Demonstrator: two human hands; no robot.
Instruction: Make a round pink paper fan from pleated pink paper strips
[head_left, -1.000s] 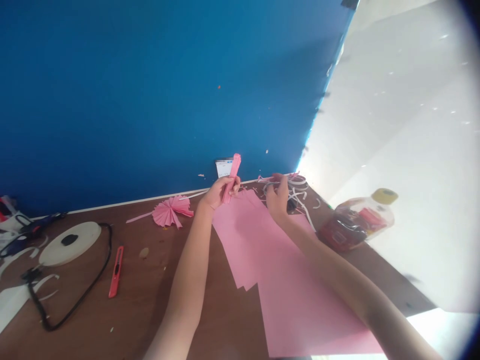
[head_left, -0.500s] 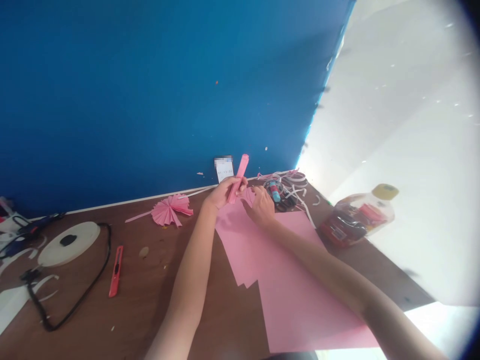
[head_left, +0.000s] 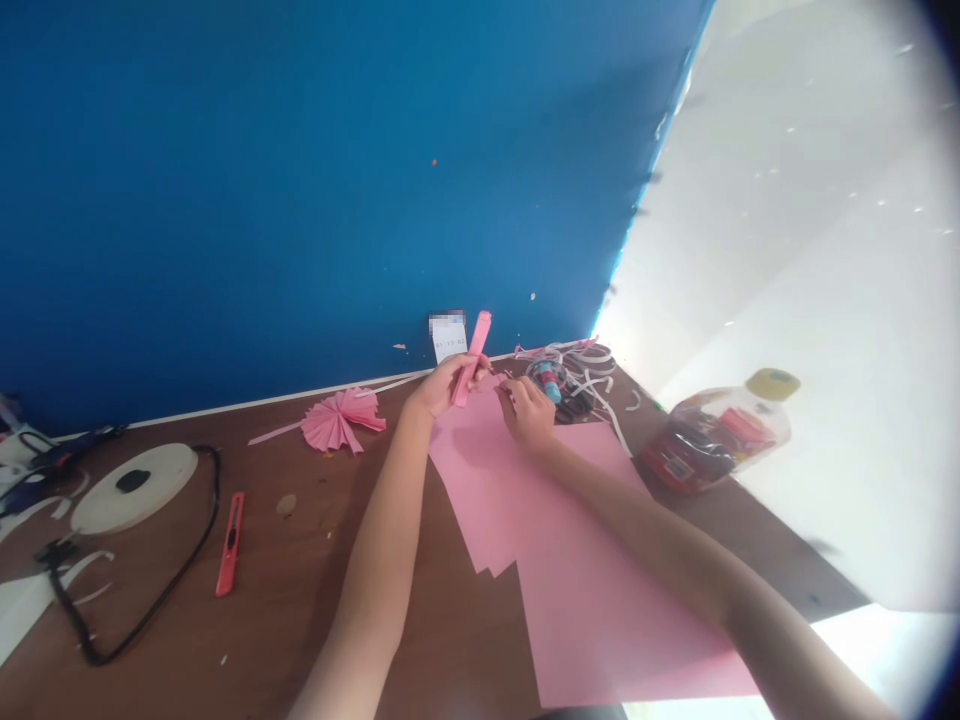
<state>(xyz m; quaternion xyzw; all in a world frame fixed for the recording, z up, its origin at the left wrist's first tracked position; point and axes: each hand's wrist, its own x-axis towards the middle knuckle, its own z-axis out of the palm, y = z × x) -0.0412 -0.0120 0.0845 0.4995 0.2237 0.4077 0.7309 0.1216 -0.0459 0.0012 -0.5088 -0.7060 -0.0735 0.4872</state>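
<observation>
Pink folded paper sits gripped in the left hand, its long axis leaning up and rightward above the sheets. Just right of it, the right hand is curled; whether around anything, I can't tell. Behind, a screen seems to read 01:13:02; the bottle shows nothing legible.

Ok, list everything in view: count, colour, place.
folded strip: 1, pink, in left hand
sheets: several, pink, centre to lower right
fan: 1, pink, left of hands
cutter: 1, red, left
disc: 1, white, far left
cable: 1, black, curving beside disc
tube: 1, blue-red, beside right hand
loose strips: uncounted, white, around tube
bottle: 1, clear, yellow-capped, right
walls: 2, blue ahead, white right
display: 1, white-faced, against blue wall
table: 1, brown, below
clutter: uncounted, mixed, left edge
left hand: 1, bare, centre
right hand: 1, bare, over sheets
</observation>
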